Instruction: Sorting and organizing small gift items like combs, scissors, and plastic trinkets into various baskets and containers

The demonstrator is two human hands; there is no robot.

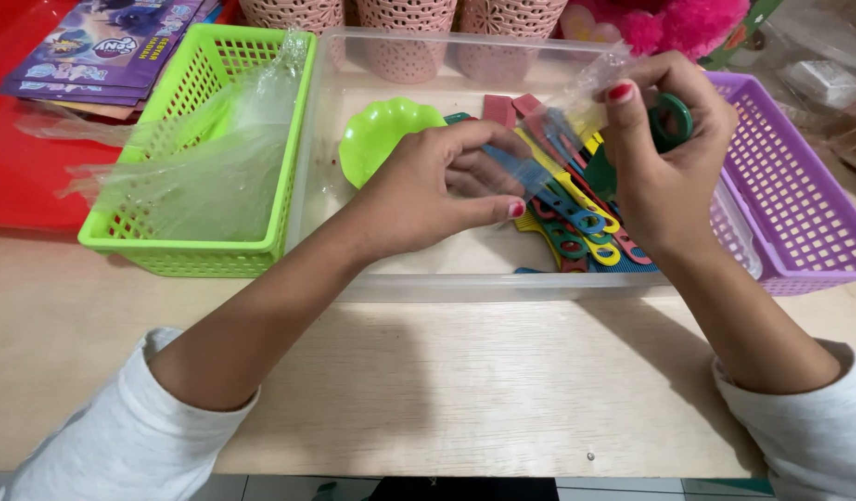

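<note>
one clear bag [576,102] of coloured plastic tools [576,218] is pinched shut-fingered by left hand [428,190] and right hand [664,158]; two baskets: green [201,153] at nine o'clock, purple [790,186] at three.

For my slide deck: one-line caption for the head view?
Two hands hold a clear bag of coloured plastic utensils over a clear tub.

flat purple printed packets [108,46] lie stacked top left on the red surface, beside the green basket [182,250].

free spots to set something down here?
Bare: tabletop between both forearms, in front of clear bin; bin floor left of green dish. Crowded: bin's right half, with plastic tools and both hands; green basket holds bags.
</note>
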